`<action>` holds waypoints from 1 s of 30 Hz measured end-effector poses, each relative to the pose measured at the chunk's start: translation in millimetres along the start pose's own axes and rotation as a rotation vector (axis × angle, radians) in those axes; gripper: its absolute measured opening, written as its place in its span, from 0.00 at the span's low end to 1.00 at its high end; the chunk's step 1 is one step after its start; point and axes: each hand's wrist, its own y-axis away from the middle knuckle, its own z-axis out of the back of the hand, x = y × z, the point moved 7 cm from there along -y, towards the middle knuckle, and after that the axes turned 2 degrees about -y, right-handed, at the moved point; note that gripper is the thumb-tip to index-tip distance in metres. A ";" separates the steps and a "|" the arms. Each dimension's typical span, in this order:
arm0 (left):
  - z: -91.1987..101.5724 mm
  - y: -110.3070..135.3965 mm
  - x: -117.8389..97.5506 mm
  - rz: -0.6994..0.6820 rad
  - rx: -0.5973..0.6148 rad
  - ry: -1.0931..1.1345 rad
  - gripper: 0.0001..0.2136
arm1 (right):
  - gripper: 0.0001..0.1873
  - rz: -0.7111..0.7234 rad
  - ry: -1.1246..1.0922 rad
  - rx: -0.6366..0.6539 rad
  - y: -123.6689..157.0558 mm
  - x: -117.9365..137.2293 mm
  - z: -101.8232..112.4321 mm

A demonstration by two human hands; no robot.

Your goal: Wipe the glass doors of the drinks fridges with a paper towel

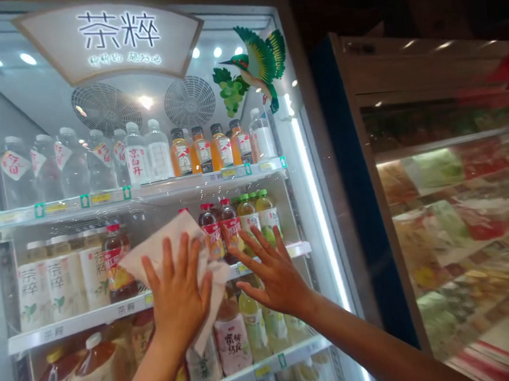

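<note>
My left hand (177, 287) lies flat with fingers spread on a pale paper towel (180, 227), pressing it to the glass door (159, 207) of a drinks fridge. The towel is creased, and a corner hangs down below the palm. To its right, my right hand (272, 274) is open with fingers spread, at the glass and holding nothing; whether its palm touches the pane I cannot tell. Behind the glass, red-capped bottles (211, 226) and green-capped bottles (265, 210) show between and above my hands.
Bottles of water (137, 155) and orange drinks (222, 149) line the upper shelf. A lit sign (112, 63) and a bird decal (259, 61) are near the top. On the right, past a dark blue side panel (361, 205), stands another display case (457, 192) with packaged goods, blurred.
</note>
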 end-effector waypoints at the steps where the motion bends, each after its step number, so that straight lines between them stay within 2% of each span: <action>1: -4.9 8.1 -18.3 -0.079 0.026 0.009 0.36 | 0.37 0.001 -0.001 -0.001 8.6 -3.3 0.6; 3: -12.0 19.1 -44.8 -0.197 0.063 0.022 0.36 | 0.36 0.010 0.002 -0.008 25.1 -13.3 2.2; 4: -13.5 18.0 -49.5 -0.201 0.064 0.020 0.35 | 0.37 0.019 0.004 -0.016 32.1 -19.3 3.1; 7: -12.9 -1.4 -42.0 -0.052 0.030 -0.009 0.34 | 0.39 0.043 0.001 -0.054 46.0 -34.6 5.3; 9: -13.5 -2.4 -40.2 0.033 0.030 -0.037 0.35 | 0.40 0.040 0.005 -0.068 51.4 -39.8 5.0; 11: -16.3 16.6 -50.5 0.005 0.059 -0.034 0.36 | 0.40 0.025 0.007 -0.073 56.2 -41.2 4.4; 14: -17.0 51.8 -63.1 -0.154 0.115 0.009 0.37 | 0.40 0.025 -0.008 -0.076 62.5 -41.0 4.9; 16: -11.1 52.2 -46.4 -0.130 0.119 -0.007 0.36 | 0.40 0.030 -0.019 -0.075 65.3 -42.1 5.6; 18: -2.1 38.5 -15.6 0.035 0.086 -0.067 0.35 | 0.41 0.021 -0.028 -0.069 67.5 -42.8 5.6; 20: 3.3 35.7 4.0 0.189 0.060 -0.116 0.35 | 0.42 -0.013 -0.043 -0.064 70.6 -39.7 3.6; 22: 1.2 57.2 -2.2 0.213 0.079 -0.119 0.36 | 0.43 -0.083 -0.070 -0.065 74.9 -31.0 -0.8; 25: -5.7 111.0 -32.5 0.064 0.152 -0.045 0.39 | 0.46 -0.178 -0.125 -0.080 77.8 -7.0 -11.0; 26: -5.6 122.6 -33.9 0.045 0.166 -0.034 0.39 | 0.46 -0.195 -0.137 -0.088 76.2 2.0 -14.3; 28: -0.4 124.8 -13.7 0.118 0.154 -0.054 0.39 | 0.45 -0.217 -0.144 -0.108 69.2 17.4 -19.7; 30: 10.0 109.0 23.8 0.286 0.104 -0.106 0.37 | 0.45 -0.246 -0.137 -0.132 61.3 28.1 -22.4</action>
